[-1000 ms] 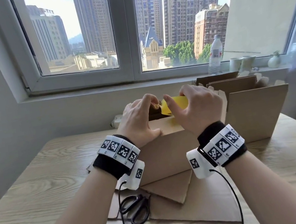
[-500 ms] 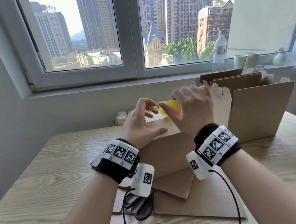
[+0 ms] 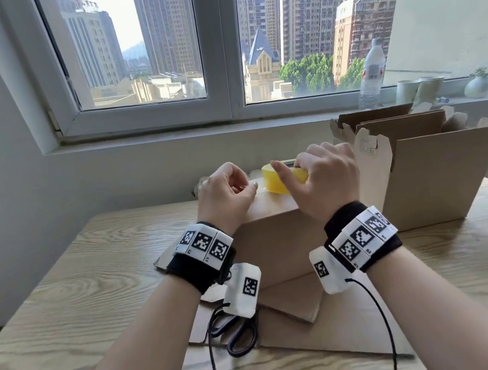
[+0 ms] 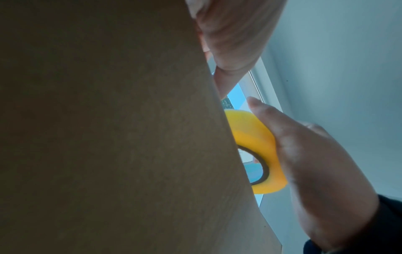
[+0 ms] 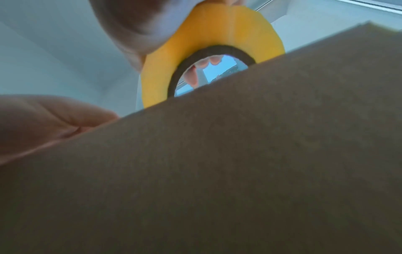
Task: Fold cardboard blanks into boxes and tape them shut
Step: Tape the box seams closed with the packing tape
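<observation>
A folded brown cardboard box [image 3: 273, 243] stands on the wooden table [image 3: 64, 306] in front of me. My right hand [image 3: 321, 179] grips a yellow tape roll [image 3: 277, 181] at the far edge of the box top, with fingers through its core [image 5: 193, 75]. In the left wrist view the tape roll [image 4: 256, 149] shows past the box wall [image 4: 108, 137]. My left hand [image 3: 227, 190] sits just left of the roll, fingers curled. Its thumb lies on the box top and seems to pinch the tape's clear free end.
Black scissors [image 3: 239, 334] lie on flat cardboard blanks [image 3: 338, 338] near the front edge. A large open box [image 3: 438, 181] holding more cardboard stands at the right. On the sill are a water bottle [image 3: 370, 77], paper cups [image 3: 412, 90] and a small vase [image 3: 476, 85].
Both hands have come down onto the box top with the roll. My left hand, spread apart from the roll half a second ago, has curled beside it.
</observation>
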Demonstrator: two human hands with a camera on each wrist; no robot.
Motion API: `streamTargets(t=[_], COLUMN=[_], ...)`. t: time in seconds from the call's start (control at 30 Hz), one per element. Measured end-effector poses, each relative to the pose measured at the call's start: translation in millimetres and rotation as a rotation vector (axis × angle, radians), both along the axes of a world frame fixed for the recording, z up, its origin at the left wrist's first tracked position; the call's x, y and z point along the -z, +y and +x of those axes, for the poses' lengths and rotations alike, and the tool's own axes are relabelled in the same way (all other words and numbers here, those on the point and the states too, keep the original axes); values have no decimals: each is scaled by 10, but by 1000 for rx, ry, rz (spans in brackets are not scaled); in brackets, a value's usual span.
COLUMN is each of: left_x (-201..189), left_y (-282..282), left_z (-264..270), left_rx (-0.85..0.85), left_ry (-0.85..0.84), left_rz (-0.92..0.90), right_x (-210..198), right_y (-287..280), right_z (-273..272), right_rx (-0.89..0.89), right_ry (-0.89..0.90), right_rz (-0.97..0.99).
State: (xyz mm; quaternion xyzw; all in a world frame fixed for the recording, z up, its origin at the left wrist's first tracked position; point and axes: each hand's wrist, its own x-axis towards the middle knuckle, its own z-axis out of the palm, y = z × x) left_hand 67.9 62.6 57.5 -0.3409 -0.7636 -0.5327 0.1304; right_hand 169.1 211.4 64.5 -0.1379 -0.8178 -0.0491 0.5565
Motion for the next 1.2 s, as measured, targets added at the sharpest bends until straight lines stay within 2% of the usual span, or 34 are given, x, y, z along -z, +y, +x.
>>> streamTargets(t=[0.17, 0.3, 0.4, 0.53, 0.63, 0.8, 0.97, 1.07, 1.13, 1.2], left_x=[-5, 19, 30, 12, -14, -3, -5, 5, 27, 40], left_y=[-24, -36, -45, -63, -44, -52, -72, -62, -63, -74], left_z=[29, 25, 35, 59, 99, 91, -7, -28, -40, -58], left_rx=[48, 24, 31, 61, 86, 180, 198, 257, 282, 273], left_ry=[-15, 22, 58, 116, 106, -6, -168, -233, -231, -228], left_rz=[-4, -55, -83, -104, -73, 24, 162, 236, 246, 209], right_x=[25, 135, 7, -276, -475, -576, -550, -397, -409, -550], right_y=[140, 229, 211, 194, 177, 208, 311, 379, 354, 256], right_z=[47, 84, 173, 211, 190, 219, 332, 327, 325, 319], right_rx=[-234, -324, -229, 122, 260, 219, -103, -267, -175, 44], right_ry=[-33, -174, -191, -165, -284, -349, -405, -364, -347, -369], right_rz=[-325, -345, -294, -66, -26, -17, -252, -360, -327, -223])
